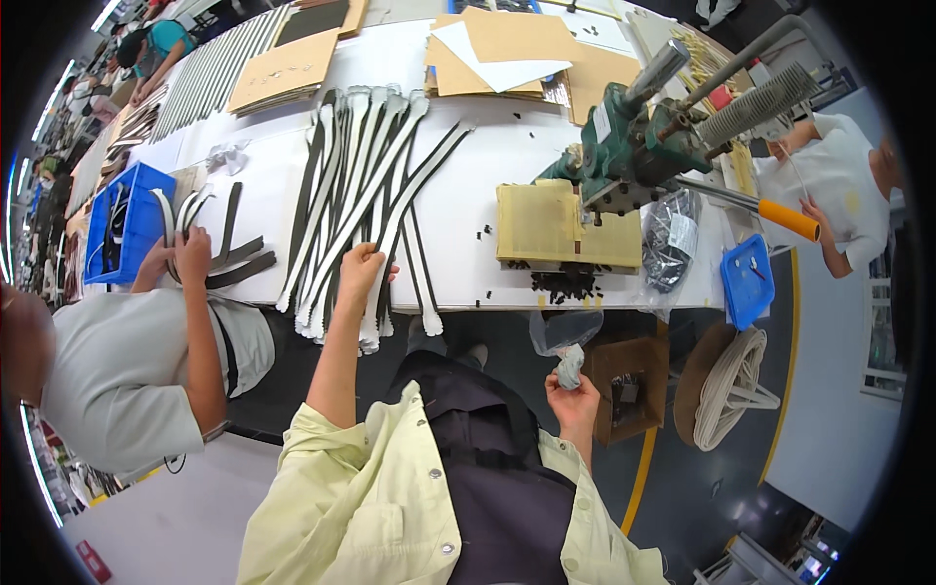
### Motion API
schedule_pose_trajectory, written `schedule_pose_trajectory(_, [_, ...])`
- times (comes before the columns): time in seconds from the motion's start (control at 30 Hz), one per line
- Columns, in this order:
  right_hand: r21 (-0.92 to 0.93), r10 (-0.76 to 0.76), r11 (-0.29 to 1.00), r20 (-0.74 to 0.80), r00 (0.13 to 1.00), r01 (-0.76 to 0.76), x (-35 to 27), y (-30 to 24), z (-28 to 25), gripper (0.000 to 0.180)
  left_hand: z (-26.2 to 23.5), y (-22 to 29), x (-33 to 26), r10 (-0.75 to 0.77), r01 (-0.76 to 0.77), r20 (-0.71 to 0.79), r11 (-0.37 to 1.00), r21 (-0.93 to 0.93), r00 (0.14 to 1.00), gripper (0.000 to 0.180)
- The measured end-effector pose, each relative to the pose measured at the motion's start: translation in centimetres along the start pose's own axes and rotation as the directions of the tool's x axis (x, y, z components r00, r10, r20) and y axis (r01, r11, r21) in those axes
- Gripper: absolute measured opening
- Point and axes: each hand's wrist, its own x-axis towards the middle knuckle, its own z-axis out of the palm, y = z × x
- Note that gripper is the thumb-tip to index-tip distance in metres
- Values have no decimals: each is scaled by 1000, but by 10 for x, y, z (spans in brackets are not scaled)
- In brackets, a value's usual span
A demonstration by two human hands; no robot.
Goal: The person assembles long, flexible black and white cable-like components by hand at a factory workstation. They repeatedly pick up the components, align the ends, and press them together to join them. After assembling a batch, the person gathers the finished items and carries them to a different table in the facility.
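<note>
Many long, flexible black-and-white strips (366,200) are overhanging nearside, likely easing grip; left hand (363,269) is pinching some, right hand (573,400) a crumpled grey-white wad (570,365).

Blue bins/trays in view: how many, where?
3: a blue bin near the left co-worker, a blue tray at the table's right end, a blue container cut off at top. Others may be hidden.

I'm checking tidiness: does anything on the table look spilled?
Yes: small black pieces lie loosely heaped near the front edge of the white table, before the yellowish block. They look spilled because no container holds them.
</note>
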Motion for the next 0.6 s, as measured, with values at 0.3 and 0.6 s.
schedule_pose_trajectory(0.3, [-43,31,999,-17,999,-32,4,4,-5,22,-10,-54,-21,-214,207,35,870,-447,976,31])
schedule_pose_trajectory(0.6, [-72,13,997,-42,999,-16,-17,10,-6,21,114,-94,-29,-272,403,305,717,-569,913,25])
